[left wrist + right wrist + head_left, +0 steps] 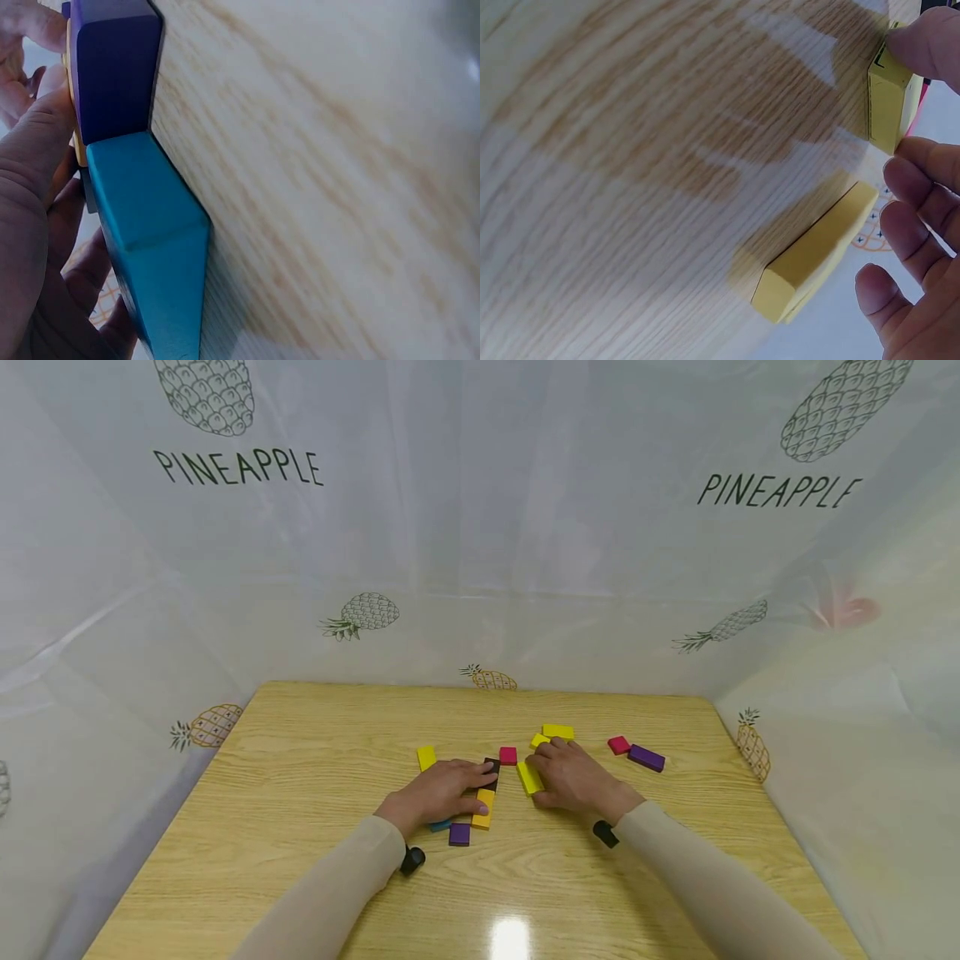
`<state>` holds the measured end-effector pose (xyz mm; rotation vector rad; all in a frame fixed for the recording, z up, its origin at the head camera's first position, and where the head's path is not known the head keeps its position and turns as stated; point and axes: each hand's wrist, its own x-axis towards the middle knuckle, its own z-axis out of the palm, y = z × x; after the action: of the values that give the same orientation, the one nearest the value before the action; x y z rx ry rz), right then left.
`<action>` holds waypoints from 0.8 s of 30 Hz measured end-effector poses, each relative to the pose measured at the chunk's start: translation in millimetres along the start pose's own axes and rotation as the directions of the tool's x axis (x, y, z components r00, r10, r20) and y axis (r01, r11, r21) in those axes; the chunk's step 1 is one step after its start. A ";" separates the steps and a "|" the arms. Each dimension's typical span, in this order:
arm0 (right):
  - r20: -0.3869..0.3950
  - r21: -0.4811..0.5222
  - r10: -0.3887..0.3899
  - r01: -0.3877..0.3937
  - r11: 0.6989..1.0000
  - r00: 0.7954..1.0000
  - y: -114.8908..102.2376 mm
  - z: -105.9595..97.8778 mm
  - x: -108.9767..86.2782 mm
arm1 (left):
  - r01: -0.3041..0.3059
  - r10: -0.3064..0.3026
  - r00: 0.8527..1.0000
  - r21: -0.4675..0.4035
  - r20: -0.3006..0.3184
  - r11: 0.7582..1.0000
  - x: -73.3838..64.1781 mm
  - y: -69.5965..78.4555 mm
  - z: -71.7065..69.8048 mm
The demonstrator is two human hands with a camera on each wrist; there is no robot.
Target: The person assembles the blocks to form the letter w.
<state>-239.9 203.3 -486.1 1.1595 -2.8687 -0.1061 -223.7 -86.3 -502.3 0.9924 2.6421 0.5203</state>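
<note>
My left hand (447,789) lies over a group of coloured wooden blocks, its fingers extended. Its fingertips touch the black block (492,768) and its thumb rests against the orange block (483,810). Partly under this hand is a blue block (154,199), which meets a purple block (116,75) at the corner. My right hand (573,777) pinches a yellow block (529,778) between thumb and forefinger, at its two ends; the block is on the table. The other right fingers stay off it. A small red block (508,756) touches the black one's upper end.
Beyond the right hand lie a yellow block (557,731) and a smaller yellow piece (539,740). Farther right, a red block (618,745) sits near a long purple block (647,757). Another yellow block (427,757) shows behind the left hand. Pineapple-printed sheeting (480,527) surrounds the wooden table (315,727).
</note>
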 end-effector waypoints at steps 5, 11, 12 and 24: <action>-0.001 0.007 0.007 -0.007 1.000 1.000 -0.1 1.3 -0.4 | 0.004 -0.004 1.000 -0.004 -0.003 1.000 -0.5 1.3 1.5; -0.005 0.011 0.004 -0.004 1.000 1.000 0.3 2.9 -1.0 | 0.015 -0.015 1.000 -0.003 -0.004 1.000 -1.1 3.5 3.0; -0.005 0.012 0.004 -0.004 1.000 1.000 0.3 3.1 -1.2 | 0.018 -0.018 1.000 -0.004 -0.005 1.000 -1.4 3.8 3.4; -0.015 0.005 -0.007 0.007 1.000 1.000 1.0 6.2 -2.9 | 0.024 -0.024 1.000 0.013 -0.020 1.000 -2.2 6.2 7.9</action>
<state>-238.9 206.3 -492.3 1.1656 -2.8539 -0.0903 -215.6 -81.6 -506.5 0.9630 2.6750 0.5110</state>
